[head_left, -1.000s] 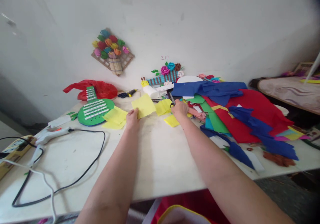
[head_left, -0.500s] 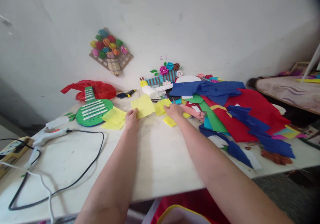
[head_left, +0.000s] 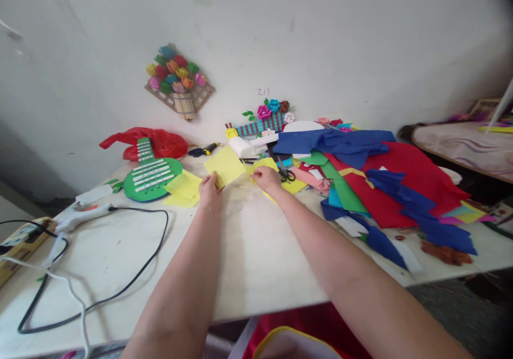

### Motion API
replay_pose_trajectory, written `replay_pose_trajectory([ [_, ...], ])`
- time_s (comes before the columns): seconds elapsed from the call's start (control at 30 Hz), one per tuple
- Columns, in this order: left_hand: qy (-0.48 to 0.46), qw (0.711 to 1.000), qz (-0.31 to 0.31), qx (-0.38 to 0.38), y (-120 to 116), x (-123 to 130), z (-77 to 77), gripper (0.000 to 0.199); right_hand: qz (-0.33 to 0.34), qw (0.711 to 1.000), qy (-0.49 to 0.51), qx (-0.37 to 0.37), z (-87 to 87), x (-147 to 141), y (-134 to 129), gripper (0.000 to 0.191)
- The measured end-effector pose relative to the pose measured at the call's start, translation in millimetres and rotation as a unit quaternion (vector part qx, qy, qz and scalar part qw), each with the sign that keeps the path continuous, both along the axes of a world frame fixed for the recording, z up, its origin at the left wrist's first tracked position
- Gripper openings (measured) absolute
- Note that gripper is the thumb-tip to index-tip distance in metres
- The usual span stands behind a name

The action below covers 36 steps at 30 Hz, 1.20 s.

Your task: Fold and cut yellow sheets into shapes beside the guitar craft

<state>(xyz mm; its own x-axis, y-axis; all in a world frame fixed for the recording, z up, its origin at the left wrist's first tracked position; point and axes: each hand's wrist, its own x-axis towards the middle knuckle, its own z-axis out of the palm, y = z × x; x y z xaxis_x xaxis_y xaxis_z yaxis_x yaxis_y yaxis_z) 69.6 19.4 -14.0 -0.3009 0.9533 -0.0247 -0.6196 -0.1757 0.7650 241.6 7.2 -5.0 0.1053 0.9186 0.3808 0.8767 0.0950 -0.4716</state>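
Observation:
My left hand [head_left: 210,189] pinches the lower edge of a square sheet of yellow paper [head_left: 224,165], raised a little above the table. At the sheet's right edge, my right hand [head_left: 266,180] is closed, with yellow paper at its fingertips; the exact grip is partly hidden. Black-handled scissors [head_left: 287,175] lie just right of that hand, over more yellow paper [head_left: 294,186]. To the left of my left hand rests a stack of yellow paper pieces [head_left: 183,188].
A green guitar-shaped craft [head_left: 152,180] and a glue gun [head_left: 82,217] with its looping cord are at left. Blue [head_left: 332,144] and red sheets [head_left: 412,182] pile up at right. Pliers [head_left: 203,149] lie behind. Paper flowers [head_left: 176,73] hang on the wall.
My right hand has moved left to the edge of the yellow sheet, and the scissors' handles now show beside it. The sheet has shifted slightly left in my left hand.

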Motion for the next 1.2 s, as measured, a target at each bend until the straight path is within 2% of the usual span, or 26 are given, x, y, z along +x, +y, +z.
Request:
replay_pose_trajectory([
  [0.23,-0.009,1.000,-0.008,0.014,2,-2,-1.5,0.010,0.061,0.998,0.011,-0.001,-0.9,-26,-4,0.019],
  [0.3,-0.018,1.000,-0.009,0.017,1,-2,-1.5,0.010,0.075,0.995,0.059,0.006,1.3,-28,-2,0.016],
  [0.37,-0.027,0.999,-0.014,0.019,0,-2,-1.2,0.010,0.085,0.984,0.159,0.013,5.9,-25,1,0.012],
  [0.43,-0.032,0.999,-0.017,0.014,0,-3,-0.7,0.010,0.083,0.950,0.300,0.018,12.3,-17,6,0.010],
  [0.5,-0.041,0.999,-0.013,0.005,0,-4,0.2,0.010,0.074,0.897,0.434,0.034,19.0,-6,11,0.011],
  [0.57,-0.062,0.998,-0.005,-0.002,0,-4,1.9,0.009,0.073,0.858,0.500,0.094,24.3,5,15,0.014],
  [0.6,-0.078,0.997,-0.002,-0.005,0,-4,3.3,0.009,0.077,0.851,0.507,0.116,26.0,8,16,0.015],
  [0.67,-0.118,0.993,-0.003,-0.005,-2,-4,7.2,0.008,0.093,0.863,0.476,0.142,27.0,7,17,0.017],
  [0.73,-0.158,0.987,-0.010,0.004,-5,-5,12.0,0.008,0.102,0.902,0.395,0.139,24.4,-3,14,0.017],
  [0.83,-0.203,0.979,-0.011,0.035,-9,-8,17.4,0.012,0.112,0.962,0.235,0.087,14.3,-31,2,0.015],
  [0.9,-0.216,0.975,-0.006,0.047,-8,-12,18.5,0.013,0.142,0.979,0.141,0.031,5.2,-50,-7,0.014],
  [0.97,-0.222,0.974,0.000,0.050,-7,-17,18.2,0.013,0.190,0.979,0.065,-0.029,-2.9,-63,-15,0.012],
  [1.03,-0.226,0.973,0.006,0.055,-6,-20,17.7,0.013,0.247,0.966,0.057,-0.048,-7.3,-68,-18,0.010],
  [1.1,-0.227,0.972,0.006,0.068,-6,-21,18.1,0.013,0.277,0.949,0.137,-0.057,-6.6,-66,-16,0.008],
  [1.17,-0.225,0.971,-0.004,0.076,-6,-19,19.5,0.013,0.260,0.921,0.279,-0.078,-1.9,-59,-13,0.009],
  [1.2,-0.224,0.971,-0.013,0.079,-7,-18,20.2,0.013,0.241,0.897,0.359,-0.094,1.2,-54,-11,0.013],
])
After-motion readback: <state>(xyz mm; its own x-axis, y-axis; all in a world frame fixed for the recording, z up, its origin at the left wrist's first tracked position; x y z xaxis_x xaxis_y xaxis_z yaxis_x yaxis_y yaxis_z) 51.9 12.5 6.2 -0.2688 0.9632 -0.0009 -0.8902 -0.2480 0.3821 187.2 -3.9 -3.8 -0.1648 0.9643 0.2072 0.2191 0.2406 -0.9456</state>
